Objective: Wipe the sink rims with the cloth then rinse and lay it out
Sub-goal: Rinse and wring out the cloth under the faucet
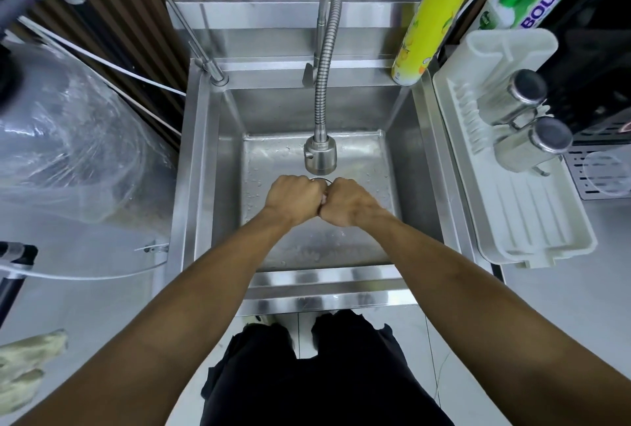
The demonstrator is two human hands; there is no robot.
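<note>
both hands are balled into fists, knuckles touching, over the middle of the sink (205,166) basin, just at 6 o'clock from the faucet head (320,156). the left hand (294,201) and the right hand (348,202) are clenched tight around something; only a pale sliver of the cloth (323,199) shows where the 2 fists meet, the rest is hidden inside them. no water stream is visible. my judgement: this is the wringing part of the rinse. the cloth should be soft, limp, heavy with water and a bit slippery, so gripping it at both ends of a twisted roll suits it. its long axis seems to run 9 to 3 o'clock, from fist to fist, though i cannot tell for sure.
</note>
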